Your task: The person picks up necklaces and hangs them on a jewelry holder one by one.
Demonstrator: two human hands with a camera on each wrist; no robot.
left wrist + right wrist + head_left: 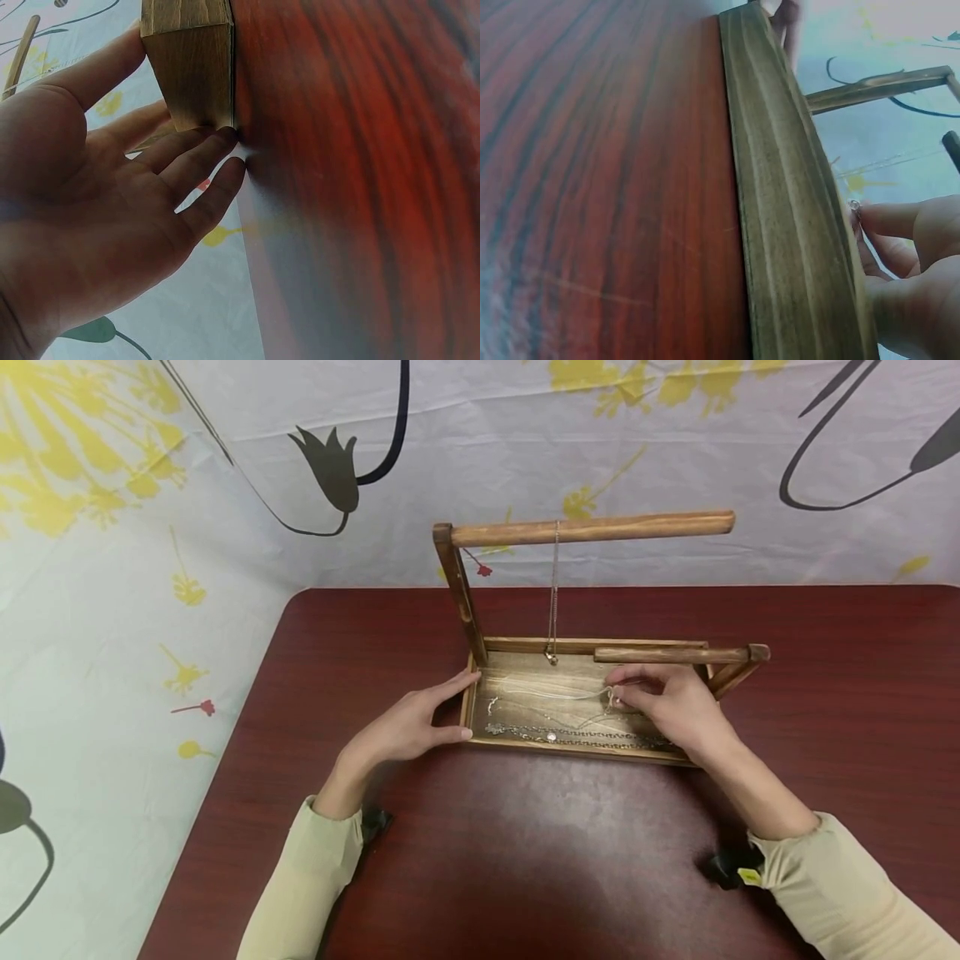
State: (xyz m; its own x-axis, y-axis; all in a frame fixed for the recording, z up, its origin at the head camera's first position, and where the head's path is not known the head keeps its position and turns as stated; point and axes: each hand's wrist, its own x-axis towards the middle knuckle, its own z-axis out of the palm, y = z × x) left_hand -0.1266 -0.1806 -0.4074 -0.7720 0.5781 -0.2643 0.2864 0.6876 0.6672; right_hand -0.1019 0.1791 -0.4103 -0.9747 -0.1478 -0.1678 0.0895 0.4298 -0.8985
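My right hand (678,706) reaches into the wooden jewelry tray (581,755) from its right end. Its thumb and fingertips pinch a thin necklace (558,695) at a small pendant, which shows as a tiny loop at the fingertips in the right wrist view. The strand runs left from there over the tray floor. With fingers fairly straight, my left hand (405,722) rests against the tray's left end; the left wrist view shows this hand (112,195) touching the wooden end wall (196,79). Chain necklaces (577,737) lie along the tray's front side.
A long wooden bar (645,527) rises on a post at the tray's left, and another necklace (555,585) hangs from it. A lower bar (675,655) extends above the right hand. Behind the dark red table (360,635) hangs a patterned cloth (480,443).
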